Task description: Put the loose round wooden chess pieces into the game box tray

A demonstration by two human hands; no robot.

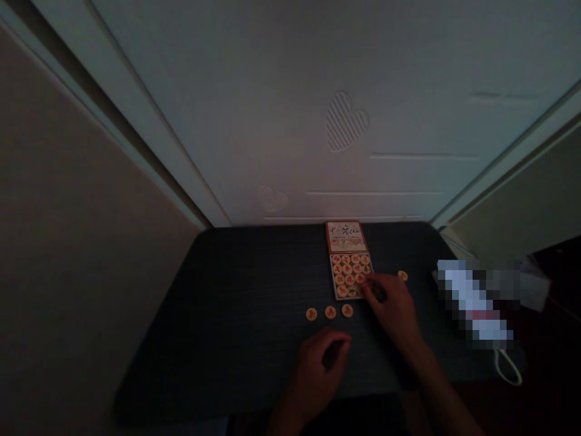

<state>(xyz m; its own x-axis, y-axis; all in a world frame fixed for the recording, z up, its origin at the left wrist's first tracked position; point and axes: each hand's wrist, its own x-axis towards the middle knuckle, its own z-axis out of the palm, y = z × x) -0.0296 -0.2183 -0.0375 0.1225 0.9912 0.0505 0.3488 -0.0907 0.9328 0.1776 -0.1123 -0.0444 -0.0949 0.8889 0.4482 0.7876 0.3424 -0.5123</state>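
Note:
An open box [336,292] holds rows of round Chinese chess pieces [347,269], most with red characters and a few with dark ones. Its printed lid [347,236] lies folded back behind it. My right hand [394,306] reaches over the box's right side, thumb and fingers pinched at a piece [360,278] there; whether that piece is raised I cannot tell. Closer to me, my left hand [320,366] hovers with its thumb and fingertips together; anything between them is hidden. Three red-marked pieces [330,312] form a row between the box and my left hand.
A single piece [402,275] lies right of the box, beyond my right hand. The dark table [236,309] meets a pale panel with embossed hearts [345,121] at the back. At the right edge sits a blurred-out object [474,303] with a white cord loop [508,369].

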